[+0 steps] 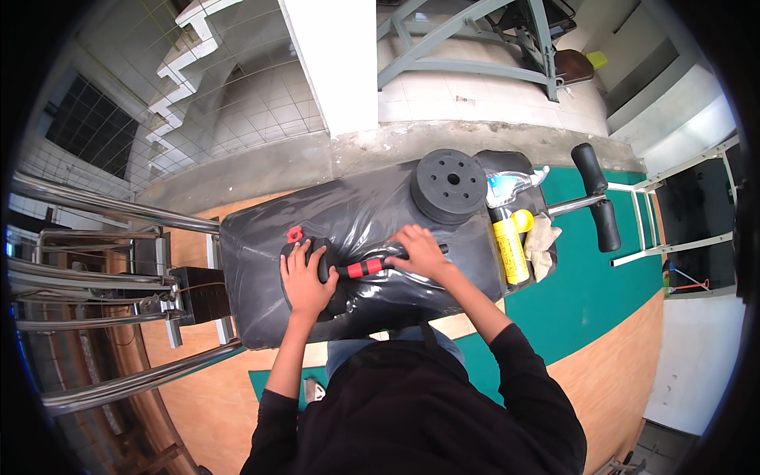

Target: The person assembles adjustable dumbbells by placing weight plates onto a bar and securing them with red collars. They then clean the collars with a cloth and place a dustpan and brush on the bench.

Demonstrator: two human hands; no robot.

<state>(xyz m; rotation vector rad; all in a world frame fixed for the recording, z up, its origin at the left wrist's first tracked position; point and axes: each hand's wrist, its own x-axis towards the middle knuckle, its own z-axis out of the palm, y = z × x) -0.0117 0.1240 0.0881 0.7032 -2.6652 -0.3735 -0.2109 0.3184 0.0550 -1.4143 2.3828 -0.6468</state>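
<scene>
A dumbbell lies across a black padded bench (253, 261), with black weight plates (339, 301) at its left end. My left hand (307, 281) is over these plates, fingers draped across their rims and thumb on the inner side. The bar has a red and black grip (364, 268). Around the bar, right of the red part, my right hand (421, 252) is closed; the bar's black tip shows just beyond it. A red star-shaped collar nut (295, 234) sits just past my left fingertips. The bar's left end is hidden.
Black round plates (449, 185) are stacked on the bench's far side. To the right are a clear spray bottle (511, 188), a yellow canister (511, 252) and a crumpled cloth (541, 247). Metal rails (119, 207) stand left; padded rollers (588, 169) stick out right, above green matting (570, 309).
</scene>
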